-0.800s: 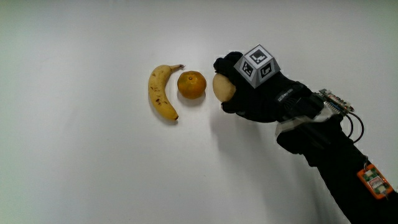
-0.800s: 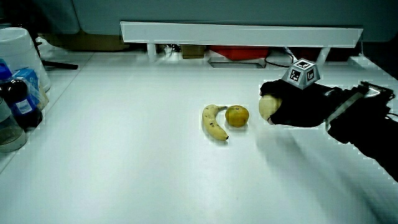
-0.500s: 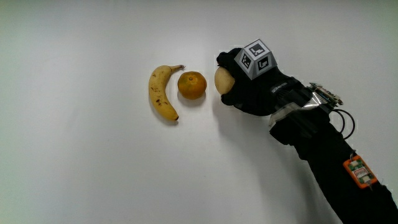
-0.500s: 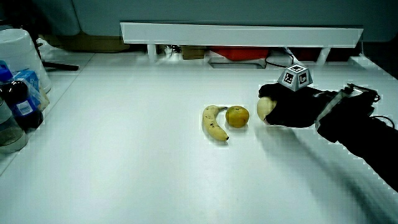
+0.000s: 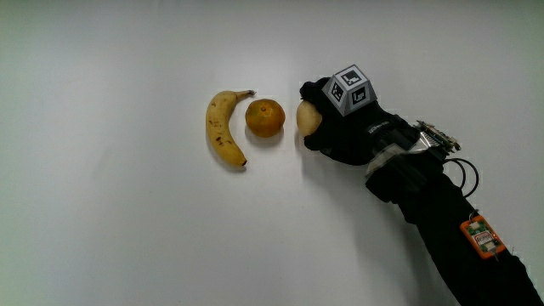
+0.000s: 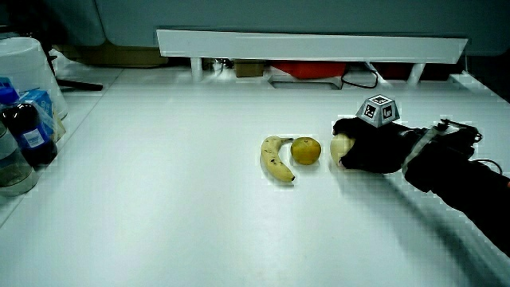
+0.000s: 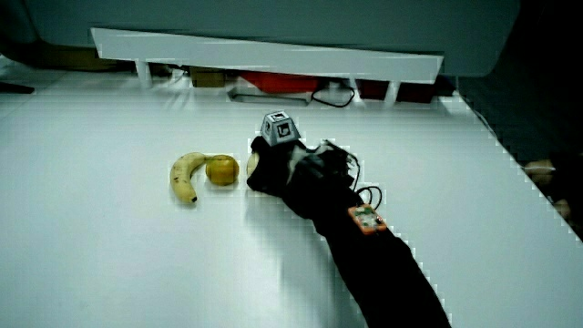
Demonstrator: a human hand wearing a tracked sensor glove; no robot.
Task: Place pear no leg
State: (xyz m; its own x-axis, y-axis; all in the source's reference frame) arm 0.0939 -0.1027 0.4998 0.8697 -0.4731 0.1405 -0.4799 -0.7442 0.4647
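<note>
Pear point(image 5: 307, 118) sits low at the table point(image 5: 127, 238), wrapped in the fingers of the gloved hand point(image 5: 347, 129), which curl around it so that only its pale yellow end pokes out toward the orange point(image 5: 264, 117). It lies just beside the orange with a thin gap between them, and whether its underside actually touches the tabletop I cannot tell, since the glove hides that part. On the orange's other flank lies a banana point(image 5: 223, 128), curved, its stem end pointing away from the person, close to the orange but apart from it. The three fruits make a short row across the middle of the table. The patterned cube point(image 5: 351, 88) stands up on the back of the hand, and the black-sleeved forearm point(image 5: 442, 212) runs from the wrist toward the person, carrying a small orange tag point(image 5: 479, 237) and some thin wiring near the wrist. In both side views the hand rests low, its heel and forearm seeming to lie on the table, with the pear point(image 6: 341, 146) at its fingertips facing the orange point(image 6: 305, 150) and banana point(image 6: 276, 159). In a side view a white jug point(image 6: 32, 72) and some bottles point(image 6: 20, 127) stand at the table's edge, well apart from the fruit, and a low white partition point(image 6: 311, 44) runs along the table's end farthest from the person, with a red thing point(image 6: 307, 72) and cables under it.
</note>
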